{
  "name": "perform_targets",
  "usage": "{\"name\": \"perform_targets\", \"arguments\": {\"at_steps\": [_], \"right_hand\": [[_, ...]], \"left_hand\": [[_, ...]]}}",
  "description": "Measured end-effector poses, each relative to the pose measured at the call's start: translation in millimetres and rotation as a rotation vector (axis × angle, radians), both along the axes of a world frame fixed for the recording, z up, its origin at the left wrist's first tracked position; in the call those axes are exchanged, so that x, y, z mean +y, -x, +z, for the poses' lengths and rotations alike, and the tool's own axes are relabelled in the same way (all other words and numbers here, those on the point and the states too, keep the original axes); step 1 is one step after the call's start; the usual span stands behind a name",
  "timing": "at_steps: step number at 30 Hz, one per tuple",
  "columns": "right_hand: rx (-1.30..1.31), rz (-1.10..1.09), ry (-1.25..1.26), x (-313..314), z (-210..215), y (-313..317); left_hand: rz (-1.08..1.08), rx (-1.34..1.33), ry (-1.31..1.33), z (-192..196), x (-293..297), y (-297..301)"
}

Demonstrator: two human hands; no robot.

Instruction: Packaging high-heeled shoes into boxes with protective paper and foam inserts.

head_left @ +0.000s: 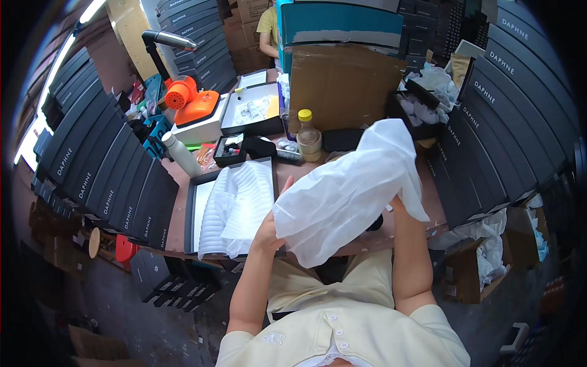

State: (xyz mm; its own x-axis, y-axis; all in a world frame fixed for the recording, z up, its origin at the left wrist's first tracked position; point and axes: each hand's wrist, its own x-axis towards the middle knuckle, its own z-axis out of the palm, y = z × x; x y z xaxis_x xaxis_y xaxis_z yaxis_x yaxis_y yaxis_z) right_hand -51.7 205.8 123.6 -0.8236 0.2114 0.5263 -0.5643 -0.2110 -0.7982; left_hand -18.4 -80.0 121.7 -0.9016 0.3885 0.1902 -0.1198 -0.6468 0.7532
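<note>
Both forearms rise from the lower edge of the view, bent at the elbow, and lift a large white bag of thin crinkled material above the near edge of the desk. The left hand sits at the bag's lower left corner, thumb pointing up beside it, its grip closed on the edge of the material. The right hand is mostly hidden behind the bag's right side; it seems to hold the material from within or behind, but how its grip stands cannot be told. The bag hangs slanting, its high end up to the right, its low end sagging toward the person's lap.

On the brown desk just left of the left hand lies an open black box lined with white pleated tissue paper. Farther back stand a white bottle, a small open black box, a clear bottle with a yellow cap and a flat open box with small items. An orange and white desk device sits at the back left. A brown cardboard panel rises behind the desk. Rows of dark flat boxes are stacked on the left and more of them on the right. Another person stands at the far end. A cardboard carton with white wrapping rests on the floor to the right.
</note>
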Motion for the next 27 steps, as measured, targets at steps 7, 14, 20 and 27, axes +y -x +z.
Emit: {"name": "perform_targets", "arguments": {"at_steps": [7, 14, 20, 27], "right_hand": [[-0.409, 0.392, 0.236, -41.6, 36.9, 53.7], [0.05, 0.036, -0.709, -126.1, 68.3, -70.7], [-0.033, 0.061, -0.604, -151.5, -3.1, -61.2], [0.106, -0.287, -1.587, -60.3, 12.0, -49.4]], "left_hand": [[0.372, -0.275, 0.017, -14.4, -26.3, -5.3], [0.974, 0.208, 0.557, 56.2, -50.3, 7.0], [1.263, 0.468, 1.112, 29.8, -51.8, 13.2], [1.527, 0.872, 1.917, 60.0, -90.0, 11.2]]}}
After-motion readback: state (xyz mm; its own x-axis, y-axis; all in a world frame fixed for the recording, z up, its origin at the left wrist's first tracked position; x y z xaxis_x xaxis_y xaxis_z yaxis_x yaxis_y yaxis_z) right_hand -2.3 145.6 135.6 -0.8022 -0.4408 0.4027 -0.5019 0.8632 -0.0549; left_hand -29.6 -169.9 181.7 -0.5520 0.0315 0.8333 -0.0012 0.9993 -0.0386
